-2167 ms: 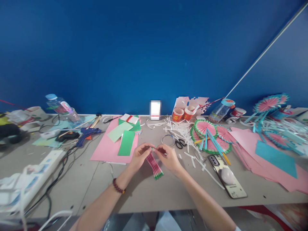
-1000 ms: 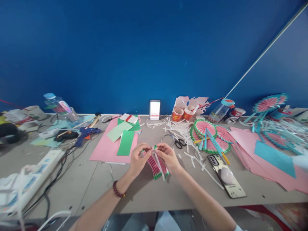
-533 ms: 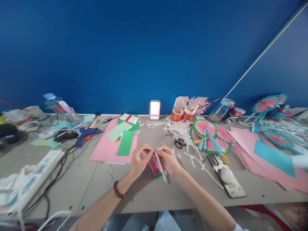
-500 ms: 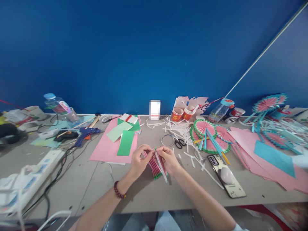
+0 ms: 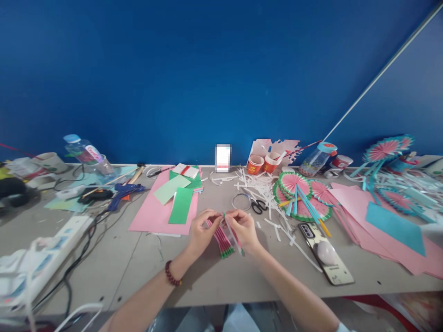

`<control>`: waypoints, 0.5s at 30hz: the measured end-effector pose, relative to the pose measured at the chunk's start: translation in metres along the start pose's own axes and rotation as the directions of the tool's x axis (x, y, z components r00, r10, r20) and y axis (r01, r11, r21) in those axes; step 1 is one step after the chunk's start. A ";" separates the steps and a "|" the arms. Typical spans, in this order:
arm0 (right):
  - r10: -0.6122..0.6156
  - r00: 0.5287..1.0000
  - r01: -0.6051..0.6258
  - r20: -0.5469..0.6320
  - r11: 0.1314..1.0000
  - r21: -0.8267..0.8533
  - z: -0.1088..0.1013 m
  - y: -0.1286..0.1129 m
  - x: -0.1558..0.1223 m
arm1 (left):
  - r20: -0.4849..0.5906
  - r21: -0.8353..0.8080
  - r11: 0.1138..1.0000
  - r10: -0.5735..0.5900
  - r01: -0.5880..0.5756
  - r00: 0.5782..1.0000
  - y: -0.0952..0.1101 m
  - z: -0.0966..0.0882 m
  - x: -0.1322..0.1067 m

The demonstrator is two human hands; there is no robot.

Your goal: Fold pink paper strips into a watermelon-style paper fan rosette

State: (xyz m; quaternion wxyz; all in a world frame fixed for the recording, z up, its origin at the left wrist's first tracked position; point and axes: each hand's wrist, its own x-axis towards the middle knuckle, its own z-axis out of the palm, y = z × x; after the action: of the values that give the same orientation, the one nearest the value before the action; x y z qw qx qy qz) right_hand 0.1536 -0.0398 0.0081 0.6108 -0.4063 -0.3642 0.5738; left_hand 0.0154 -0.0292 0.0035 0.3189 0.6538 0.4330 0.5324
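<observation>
A pleated pink paper strip with green edging (image 5: 223,240) is held over the grey table (image 5: 214,276), near its front edge. My left hand (image 5: 200,231), with a bead bracelet on the wrist, pinches the top of the folded stack. My right hand (image 5: 244,229) pinches the other top end, where one fold is pulled slightly apart from the stack. The lower ends of the pleats hang toward the table between my palms.
Pink and green paper sheets (image 5: 166,203) lie behind my hands. Scissors (image 5: 255,205) and white paper scraps (image 5: 259,184) sit beyond. Finished pink paper fans (image 5: 301,196), a phone (image 5: 327,253), paper cups (image 5: 263,163), a glue gun (image 5: 121,191), a bottle (image 5: 85,152) and a power strip (image 5: 51,249) surround.
The single closed pleat stack has been spread at the top, one fold drawn right by my right hand. Both hands stayed in place over the table.
</observation>
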 end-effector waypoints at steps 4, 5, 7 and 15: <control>-0.046 0.999 0.046 0.000 0.997 -0.062 -0.002 0.003 -0.001 | -0.001 -0.139 0.981 -0.138 0.136 0.990 -0.005 0.003 0.001; -0.051 0.999 0.052 0.003 0.996 -0.076 -0.003 0.005 -0.001 | 0.001 -0.179 0.967 -0.182 0.179 0.983 -0.005 0.004 0.001; -0.067 0.998 0.067 0.007 0.992 -0.103 -0.004 0.007 -0.001 | 0.016 -0.257 0.932 -0.262 0.257 0.965 -0.006 0.005 0.001; -0.127 0.992 0.121 -0.016 0.970 -0.210 -0.002 0.005 -0.003 | 0.095 -0.406 0.825 -0.389 0.393 0.916 0.002 0.006 0.003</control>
State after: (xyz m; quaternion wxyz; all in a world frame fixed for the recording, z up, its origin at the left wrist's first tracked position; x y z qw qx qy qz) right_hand 0.1526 -0.0429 0.0026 0.6048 -0.4530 -0.4378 0.4873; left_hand 0.0220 -0.0268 0.0048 0.5550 0.4700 0.4325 0.5329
